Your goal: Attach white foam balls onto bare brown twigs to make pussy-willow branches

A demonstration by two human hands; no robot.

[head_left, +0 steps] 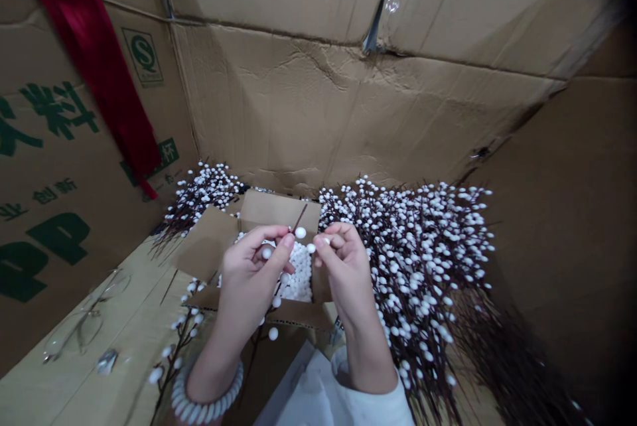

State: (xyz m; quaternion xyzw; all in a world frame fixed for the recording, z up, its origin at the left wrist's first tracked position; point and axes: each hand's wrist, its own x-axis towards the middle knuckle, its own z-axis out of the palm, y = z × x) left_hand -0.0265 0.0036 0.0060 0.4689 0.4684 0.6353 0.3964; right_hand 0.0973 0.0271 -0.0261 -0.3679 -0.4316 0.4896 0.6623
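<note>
My left hand (253,267) pinches a thin dark brown stem (299,217) between thumb and fingers, with white foam buds (300,232) near its tip. My right hand (343,268) sits just beside it, its fingertips pinched on a small white bud (324,239) close to that stem. Below both hands stands an open small cardboard box (279,212), filled with loose white buds (298,277). A long artificial pussy willow branch (182,340) with white buds runs down past my left wrist. A large bundle of such branches (423,267) touches my right forearm.
Another bundle of budded branches (199,195) lies behind the box at left. Large cardboard sheets with green print (50,127) surround the work area. A red ribbon (84,61) hangs at upper left. Eyeglasses (74,330) lie on the cardboard at lower left.
</note>
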